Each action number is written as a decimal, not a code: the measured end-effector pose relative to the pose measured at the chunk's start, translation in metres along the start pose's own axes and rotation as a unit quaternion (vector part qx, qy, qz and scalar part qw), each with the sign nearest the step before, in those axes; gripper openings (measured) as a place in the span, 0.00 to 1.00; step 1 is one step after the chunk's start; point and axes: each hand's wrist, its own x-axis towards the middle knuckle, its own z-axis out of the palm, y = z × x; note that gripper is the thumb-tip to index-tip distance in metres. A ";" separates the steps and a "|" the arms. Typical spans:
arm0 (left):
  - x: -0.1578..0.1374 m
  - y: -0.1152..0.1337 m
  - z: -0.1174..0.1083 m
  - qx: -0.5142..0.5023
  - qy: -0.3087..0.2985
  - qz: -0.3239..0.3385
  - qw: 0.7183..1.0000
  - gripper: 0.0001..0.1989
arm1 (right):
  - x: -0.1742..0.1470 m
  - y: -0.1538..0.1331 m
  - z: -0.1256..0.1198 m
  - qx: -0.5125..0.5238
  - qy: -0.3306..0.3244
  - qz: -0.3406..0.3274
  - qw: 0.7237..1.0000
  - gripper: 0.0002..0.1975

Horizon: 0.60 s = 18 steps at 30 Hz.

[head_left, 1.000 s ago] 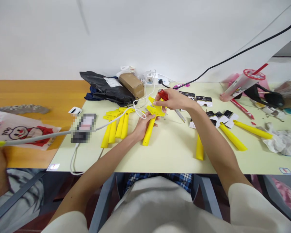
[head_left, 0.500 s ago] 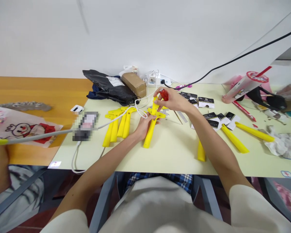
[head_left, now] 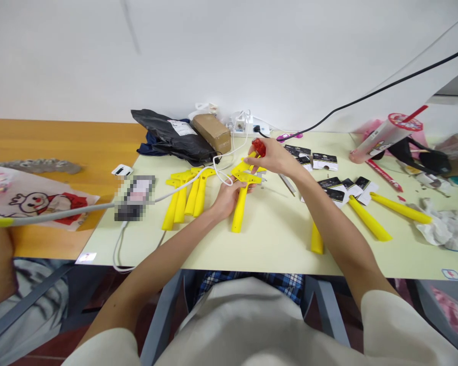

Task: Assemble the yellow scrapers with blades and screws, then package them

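Note:
My left hand [head_left: 226, 197] is closed around the head of a yellow scraper [head_left: 239, 211], whose handle points down toward me over the table. Above it, my right hand [head_left: 273, 158] grips a red-handled screwdriver [head_left: 258, 147] in its bent fingers. Beneath those fingers a flat yellow piece [head_left: 241, 168] lies tilted over the scraper's head; whether the fingers also pinch it I cannot tell. Just right of the hands, a thin metal blade [head_left: 287, 185] lies on the table. To the left lie several similar yellow scrapers [head_left: 180, 201] in a row.
More yellow handles [head_left: 370, 218] lie to the right, by black-and-white cards [head_left: 326, 161]. A black plastic bag [head_left: 171, 136], a cardboard box [head_left: 212, 133] and a power strip [head_left: 242, 124] sit at the back. A white cable [head_left: 171, 193] crosses left. A pink cup [head_left: 387, 134] leans far right.
The flat yellow piece has gone from upright to tilted left and lower over the scraper head. The scraper's handle end has swung slightly right. Both hands stay nearly in place.

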 end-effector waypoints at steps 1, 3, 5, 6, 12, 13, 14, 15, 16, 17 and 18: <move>0.000 0.000 -0.001 -0.001 -0.001 0.002 1.000 0.25 | 0.001 0.001 0.000 -0.015 -0.004 -0.001 1.000 0.16; 0.002 -0.002 -0.003 -0.004 -0.002 0.005 1.000 0.25 | 0.002 0.003 0.000 -0.046 -0.017 -0.003 0.999 0.14; 0.003 -0.002 -0.004 -0.007 0.000 0.005 1.000 0.22 | 0.002 0.004 0.000 -0.076 -0.042 0.000 0.996 0.11; 0.003 -0.003 -0.005 -0.009 0.000 0.004 1.000 0.21 | 0.002 0.004 -0.001 -0.089 -0.054 0.003 0.995 0.10; 0.003 -0.002 -0.005 -0.005 -0.003 0.005 1.000 0.22 | 0.000 0.006 -0.008 -0.147 -0.103 0.005 0.984 0.08; 0.002 -0.002 -0.005 -0.003 -0.006 0.004 1.000 0.22 | 0.000 0.007 -0.009 -0.155 -0.108 -0.001 0.982 0.10; 0.002 -0.002 -0.005 -0.002 -0.008 0.004 1.000 0.22 | -0.001 0.007 -0.011 -0.161 -0.111 -0.005 0.981 0.11; 0.002 -0.002 -0.005 0.000 -0.011 0.003 1.000 0.21 | -0.001 0.008 -0.012 -0.167 -0.114 -0.009 0.979 0.12; 0.002 -0.002 -0.005 0.000 -0.012 0.003 1.000 0.20 | 0.000 0.008 -0.012 -0.170 -0.117 -0.010 0.978 0.13; 0.002 -0.003 -0.005 0.001 -0.011 0.004 1.000 0.19 | 0.000 0.009 -0.013 -0.172 -0.121 -0.009 0.978 0.13; 0.003 -0.003 -0.006 0.000 -0.011 0.005 1.000 0.18 | 0.000 0.009 -0.012 -0.170 -0.129 -0.006 0.977 0.13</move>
